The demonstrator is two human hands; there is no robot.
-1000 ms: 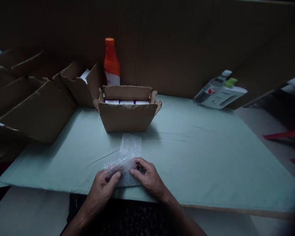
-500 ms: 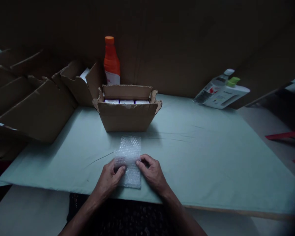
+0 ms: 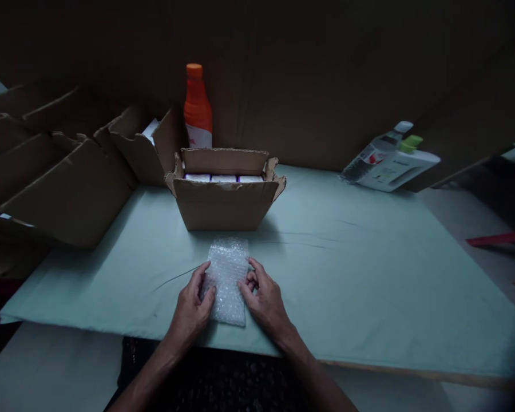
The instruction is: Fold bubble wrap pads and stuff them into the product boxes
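Observation:
A flat, rectangular piece of bubble wrap (image 3: 228, 277) lies on the green cloth near the table's front edge, its long side running away from me. My left hand (image 3: 192, 303) holds its left edge, thumb on top and index finger stretched along the side. On the opposite edge my right hand (image 3: 266, 297) grips in the same way, thumb on the wrap and the other fingers partly curled. Whether anything is inside the wrap I cannot tell. Just behind it stands an open cardboard box (image 3: 223, 206) with three white-topped, purple-edged packs (image 3: 224, 178) in it.
Several open cardboard boxes (image 3: 68, 194) crowd the left side. An orange bottle (image 3: 197, 109) stands behind the middle box. At the back right, a clear bottle (image 3: 375, 151) and a white jug with a green cap (image 3: 405, 166) lean over. Green cloth (image 3: 369, 286) covers the table.
The bubble wrap, which had a raised fold across its middle, now lies flatter. Both index fingers have stretched farther up its sides. The view has shifted slightly.

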